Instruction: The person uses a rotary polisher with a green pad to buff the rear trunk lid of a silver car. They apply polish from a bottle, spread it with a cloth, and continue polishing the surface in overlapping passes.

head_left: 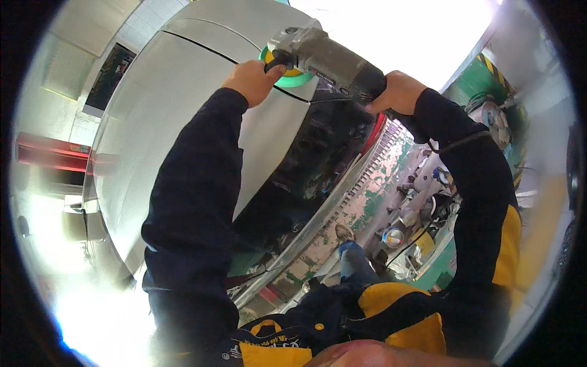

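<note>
Held out across a light grey car body panel (177, 92) is a grey handheld power polisher (336, 61) with a round green-and-yellow pad (299, 79) at its head. My left hand (254, 82) is wrapped round the dark side handle by the pad. Around the rear end of the polisher, my right hand (397, 92) is closed. The pad lies over the panel's edge; its contact with the surface is hidden. A dark cord (461, 142) runs from the tool over my right sleeve.
Below the panel is a dark glossy section (306, 162) of the car. Several cans, tools and scraps (422, 214) clutter the area to the right. A red beam-like object (52, 153) stands at far left. My shoe (344, 232) is on the worn pink-and-green floor (367, 208).
</note>
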Tool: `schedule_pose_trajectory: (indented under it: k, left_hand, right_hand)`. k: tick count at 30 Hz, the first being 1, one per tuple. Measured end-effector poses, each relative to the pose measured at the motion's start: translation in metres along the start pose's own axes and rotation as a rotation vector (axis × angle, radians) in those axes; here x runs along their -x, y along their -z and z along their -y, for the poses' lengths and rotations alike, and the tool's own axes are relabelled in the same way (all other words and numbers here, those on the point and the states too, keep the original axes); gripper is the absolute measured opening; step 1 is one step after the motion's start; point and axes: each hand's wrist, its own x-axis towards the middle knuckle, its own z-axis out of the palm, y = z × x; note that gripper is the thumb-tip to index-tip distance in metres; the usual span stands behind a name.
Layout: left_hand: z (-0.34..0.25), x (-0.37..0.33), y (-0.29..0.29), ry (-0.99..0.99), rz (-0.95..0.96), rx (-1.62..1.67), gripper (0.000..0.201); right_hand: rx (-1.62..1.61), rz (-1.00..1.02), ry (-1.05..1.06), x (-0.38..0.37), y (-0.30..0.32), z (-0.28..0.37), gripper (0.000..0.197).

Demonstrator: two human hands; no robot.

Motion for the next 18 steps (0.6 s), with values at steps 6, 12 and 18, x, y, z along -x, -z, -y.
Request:
schedule_pose_trajectory:
  k: [6, 12, 18]
  left_hand:
    - [-0.019, -0.042, 0.000, -0.020, 0.003, -0.023, 0.076]
    - [-0.056, -0.125, -0.010, -0.162, -0.022, -0.162, 0.080]
    - [-0.054, -0.128, -0.034, -0.549, -0.149, -0.534, 0.044]
  right_hand:
    - [0.035, -0.003, -0.107, -0.013, 0.021, -0.016, 0.061]
    - [-0.111, -0.076, -0.136, -0.048, 0.009, -0.078, 0.061]
    - [-0.381, -0.043, -0.139, -0.022, -0.045, -0.107, 0.045]
